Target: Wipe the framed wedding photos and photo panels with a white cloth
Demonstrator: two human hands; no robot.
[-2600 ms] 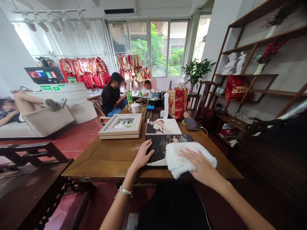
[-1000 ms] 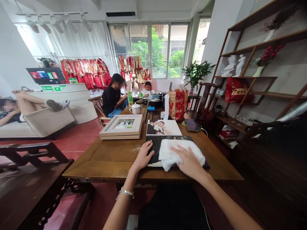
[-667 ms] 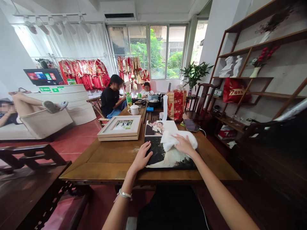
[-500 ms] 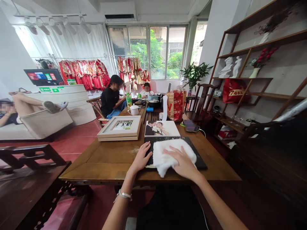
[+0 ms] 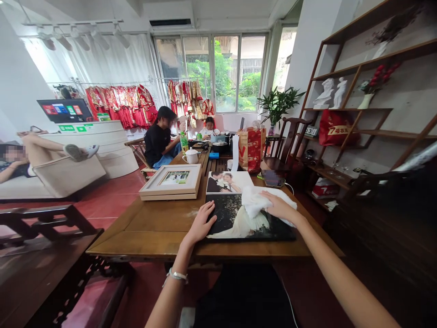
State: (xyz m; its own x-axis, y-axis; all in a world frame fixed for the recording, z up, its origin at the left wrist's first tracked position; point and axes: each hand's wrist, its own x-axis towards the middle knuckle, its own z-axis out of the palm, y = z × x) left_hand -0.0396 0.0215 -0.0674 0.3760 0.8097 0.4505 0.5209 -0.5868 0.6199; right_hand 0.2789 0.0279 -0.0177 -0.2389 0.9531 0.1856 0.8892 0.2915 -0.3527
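Observation:
A dark photo panel with a bride in a white dress lies flat on the wooden table in front of me. My left hand rests open on its left edge, fingers spread. My right hand presses a white cloth onto the panel's far right part, fingers flat on the cloth. A second, lighter wedding photo panel lies just beyond the dark one.
A stack of pale wooden picture frames sits on the table to the left. A phone, a red bag, a teapot and dishes stand farther back. Two people sit at the far end; another lies on the sofa. Shelves line the right wall.
My right hand has slid the cloth from the near middle of the dark panel to its far right, uncovering the bride picture. The left hand has stayed on the left edge.

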